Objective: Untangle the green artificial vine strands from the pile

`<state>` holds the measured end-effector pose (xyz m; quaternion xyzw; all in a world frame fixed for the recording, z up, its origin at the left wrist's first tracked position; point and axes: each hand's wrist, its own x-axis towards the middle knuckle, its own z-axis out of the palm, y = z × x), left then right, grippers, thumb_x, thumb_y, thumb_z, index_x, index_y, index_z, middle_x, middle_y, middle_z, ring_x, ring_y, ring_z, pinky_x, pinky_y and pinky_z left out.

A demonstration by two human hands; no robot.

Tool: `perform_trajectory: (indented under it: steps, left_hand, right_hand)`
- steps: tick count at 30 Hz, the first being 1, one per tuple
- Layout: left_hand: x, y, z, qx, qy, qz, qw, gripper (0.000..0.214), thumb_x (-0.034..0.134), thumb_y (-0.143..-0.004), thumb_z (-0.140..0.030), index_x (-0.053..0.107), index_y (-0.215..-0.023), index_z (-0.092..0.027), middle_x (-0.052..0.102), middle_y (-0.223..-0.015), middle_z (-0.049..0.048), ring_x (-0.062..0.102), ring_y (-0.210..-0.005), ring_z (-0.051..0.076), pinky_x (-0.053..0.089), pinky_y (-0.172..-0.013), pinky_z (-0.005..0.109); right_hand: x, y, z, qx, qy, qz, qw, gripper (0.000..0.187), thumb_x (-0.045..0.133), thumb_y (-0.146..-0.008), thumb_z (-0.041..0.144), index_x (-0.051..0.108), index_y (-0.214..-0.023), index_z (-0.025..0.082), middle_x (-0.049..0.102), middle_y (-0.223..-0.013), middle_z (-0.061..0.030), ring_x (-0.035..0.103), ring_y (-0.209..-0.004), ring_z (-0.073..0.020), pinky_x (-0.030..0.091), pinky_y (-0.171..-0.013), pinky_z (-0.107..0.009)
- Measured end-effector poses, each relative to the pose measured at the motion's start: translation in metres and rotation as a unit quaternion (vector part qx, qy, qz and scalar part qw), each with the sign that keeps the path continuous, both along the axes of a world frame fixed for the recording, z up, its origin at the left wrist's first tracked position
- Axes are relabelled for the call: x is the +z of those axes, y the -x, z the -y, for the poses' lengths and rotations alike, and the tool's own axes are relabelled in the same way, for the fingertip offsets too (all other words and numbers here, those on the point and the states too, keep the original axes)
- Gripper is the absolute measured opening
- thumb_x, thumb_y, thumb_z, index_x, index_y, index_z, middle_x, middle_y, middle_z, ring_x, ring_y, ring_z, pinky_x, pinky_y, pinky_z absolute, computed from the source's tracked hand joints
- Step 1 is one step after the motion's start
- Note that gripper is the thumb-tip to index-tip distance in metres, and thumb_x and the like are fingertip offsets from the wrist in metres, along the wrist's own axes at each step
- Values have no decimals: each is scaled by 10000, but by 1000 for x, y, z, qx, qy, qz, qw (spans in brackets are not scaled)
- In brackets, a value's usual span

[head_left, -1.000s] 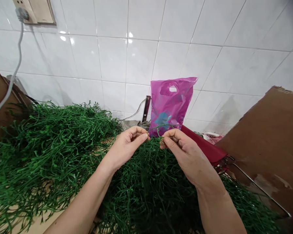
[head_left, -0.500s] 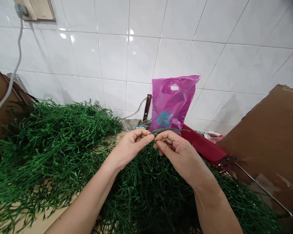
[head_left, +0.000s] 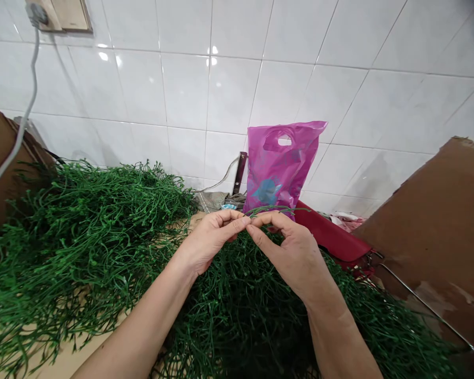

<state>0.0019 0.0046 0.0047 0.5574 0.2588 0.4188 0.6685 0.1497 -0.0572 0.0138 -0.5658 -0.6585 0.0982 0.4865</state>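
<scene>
Thumb and forefinger of my left hand (head_left: 221,231) are pinched together on a thin green plant stem (head_left: 296,209), whose long strands trail to the right behind my fingers. My right hand (head_left: 286,239) meets it fingertip to fingertip, its thumb and forefinger also closed at the stem's end. What lies exactly between the fingertips is too small to make out. Below both hands spreads a heap of similar green stems (head_left: 205,310), thin and branching with small knobs at their tips.
A second pile of green stems (head_left: 102,210) lies left. Against the tiled wall stands a pink plastic bag (head_left: 280,168), with a red case (head_left: 339,237) beside it. Cardboard (head_left: 434,226) rises at right, and more cardboard (head_left: 8,163) at left. A grey cable (head_left: 27,110) hangs from a socket.
My right hand's thumb and fingers have shifted slightly and its wrist has turned a little inward. The left hand keeps its pinch, and the stem stays nearly in place.
</scene>
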Motion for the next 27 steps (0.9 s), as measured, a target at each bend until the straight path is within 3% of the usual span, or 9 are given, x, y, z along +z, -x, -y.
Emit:
perform_trajectory:
  steps: [4, 8, 12, 17, 22, 27]
  left_hand:
    - [-6, -8, 6, -15, 43, 41, 998, 393, 831, -666, -487, 645, -673, -141, 507, -631, -39, 401, -613, 99, 304, -603, 241]
    - [-16, -24, 15, 7, 113, 103, 988, 458, 882, -576, -507, 638, -678, -134, 545, -637, -31, 463, -642, 105, 367, -639, 229]
    - [-23, -34, 17, 47, 163, 152, 974, 411, 904, -578, -429, 639, -684, -133, 558, -622, -32, 490, -622, 97, 392, -612, 218]
    - [-20, -32, 11, 115, 180, 186, 959, 418, 935, -539, -385, 626, -660, -131, 518, -608, -48, 470, -594, 74, 448, -613, 208]
    - [-7, -17, 6, 81, 128, 185, 971, 391, 925, -578, -381, 662, -733, -137, 548, -701, -48, 475, -613, 59, 448, -637, 202]
    - [0, -3, 3, 51, 83, 142, 985, 275, 879, -670, -342, 713, -787, -156, 580, -750, -46, 461, -644, 64, 395, -664, 210]
  right_hand:
    - [-8, 6, -4, -32, -50, 64, 996, 75, 576, -831, 201, 596, -759, 210, 628, -730, 15, 561, -687, -149, 426, -696, -265]
    - [-18, 8, -10, -87, -93, 104, 986, 166, 542, -795, 163, 446, -679, 233, 482, -622, 38, 481, -603, -143, 375, -604, -267]
    - [-26, 6, -18, -52, -119, 86, 988, 209, 481, -774, 114, 367, -664, 251, 483, -612, 33, 486, -591, -144, 380, -581, -257]
    - [-30, 5, -25, -11, -127, 63, 990, 196, 400, -786, 84, 416, -670, 241, 668, -775, -27, 621, -713, -150, 458, -665, -249]
    - [-17, -5, -16, -42, -125, 2, 991, 175, 410, -821, 89, 512, -791, 230, 720, -873, -44, 677, -841, -173, 495, -773, -285]
    - [5, -8, 2, -52, -62, -21, 996, 212, 450, -964, 279, 651, -961, 209, 741, -991, -64, 675, -902, -203, 498, -840, -340]
